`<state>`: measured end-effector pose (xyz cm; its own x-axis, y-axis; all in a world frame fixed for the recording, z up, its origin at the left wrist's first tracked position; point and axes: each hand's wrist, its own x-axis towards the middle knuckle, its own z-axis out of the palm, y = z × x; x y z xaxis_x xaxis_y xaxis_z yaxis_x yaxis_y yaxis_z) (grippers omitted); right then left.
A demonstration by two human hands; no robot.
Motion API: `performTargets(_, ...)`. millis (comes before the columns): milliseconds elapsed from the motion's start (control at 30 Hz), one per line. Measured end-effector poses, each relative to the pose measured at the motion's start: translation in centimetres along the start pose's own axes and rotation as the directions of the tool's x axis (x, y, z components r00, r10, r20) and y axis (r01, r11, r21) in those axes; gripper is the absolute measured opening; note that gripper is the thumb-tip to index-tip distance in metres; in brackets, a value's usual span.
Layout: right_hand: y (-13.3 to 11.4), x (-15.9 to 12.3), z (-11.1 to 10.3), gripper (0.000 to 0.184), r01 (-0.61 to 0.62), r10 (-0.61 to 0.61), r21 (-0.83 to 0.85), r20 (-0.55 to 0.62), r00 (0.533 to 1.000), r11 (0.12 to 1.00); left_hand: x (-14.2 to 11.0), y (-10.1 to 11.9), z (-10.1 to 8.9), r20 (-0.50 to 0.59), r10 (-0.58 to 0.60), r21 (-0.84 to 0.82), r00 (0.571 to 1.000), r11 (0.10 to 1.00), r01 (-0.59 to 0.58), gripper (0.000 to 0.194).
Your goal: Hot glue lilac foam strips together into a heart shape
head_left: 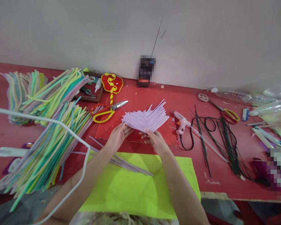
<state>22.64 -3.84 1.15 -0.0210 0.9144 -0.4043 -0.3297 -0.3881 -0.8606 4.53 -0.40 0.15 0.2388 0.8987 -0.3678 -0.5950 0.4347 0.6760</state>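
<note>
Between my two hands, above a red board (pixel 107 129), is a leaf-shaped piece of lilac pipe cleaners (pixel 146 117), laid side by side in slanting rows that meet at a middle seam. My left hand (pixel 119 136) grips its lower left edge, with fingers partly beneath it. At the lower tip, my right hand (pixel 154 139) pinches it with the thumb on top. Loose lilac pipe cleaners (pixel 131 167) lie by my left forearm, across a lime-green sheet (pixel 131 193). Scissors with red and yellow handles (pixel 107 112) rest left of the piece.
A pink glue gun (pixel 183 123) with its cord sits at right, near dark green wires (pixel 231 150) and more scissors (pixel 221 109). Colourful pipe cleaner bundles (pixel 51 143) cover the left. A white cable (pixel 61 122) crosses the left foreground. Plastic bottles (pixel 243 97) lie far right.
</note>
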Motion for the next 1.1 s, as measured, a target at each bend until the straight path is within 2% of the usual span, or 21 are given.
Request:
performTargets(100, 0.0, 0.1, -0.1, 0.041, -0.049, 0.048, 0.073, 0.013, 0.999, 0.996, 0.2, 0.1, -0.1, -0.026, -0.018, -0.018, 1.0, 1.0, 0.017, 0.022)
performTargets(233, 0.3, 0.4, -0.3, 0.028, -0.1, 0.103, 0.145, -0.007, 0.995, 0.984, 0.5, 0.2, -0.2, -0.032, -0.008, -0.033, 0.999, 0.999, 0.007, 0.02)
performTargets(433, 0.9, 0.3, 0.3, 0.032, 0.018, -0.014, 0.207, -0.022, 1.0, 0.978, 0.4, 0.2, -0.2, -0.015, 0.012, -0.021, 1.0, 1.0, -0.012, 0.017)
performTargets(600, 1.2, 0.0, 0.6, 0.037, 0.038, -0.043, 0.072, 0.065, 0.997, 0.997, 0.2, 0.5, 0.1, -0.052, 0.046, -0.036, 0.998, 0.998, -0.048, 0.015)
performTargets(733, 0.8, -0.5, 0.5, 0.035, 0.045, -0.034, -0.079, 0.135, 0.99, 0.996, -0.2, 1.0, 0.6, -0.119, 0.086, -0.043, 0.989, 0.995, -0.091, 0.024)
performTargets(867, 0.0, -0.9, 0.5, 0.043, 0.061, -0.056, -0.033, 0.154, 0.986, 0.998, -0.5, 1.3, 0.8, -0.124, 0.081, -0.055, 0.989, 0.995, -0.089, 0.026)
performTargets(967, -0.3, -1.0, 0.4, 0.043, 0.075, -0.085, 0.111, 0.087, 0.993, 0.991, -0.7, 1.3, 0.6, -0.116, 0.061, -0.034, 0.991, 0.997, -0.065, 0.024)
performTargets(1100, -0.5, -0.9, 0.3, 0.039, 0.142, -0.121, 0.266, -0.092, 0.988, 0.954, -0.9, 1.2, 0.5, -0.063, 0.032, 0.005, 0.998, 0.999, -0.031, 0.024)
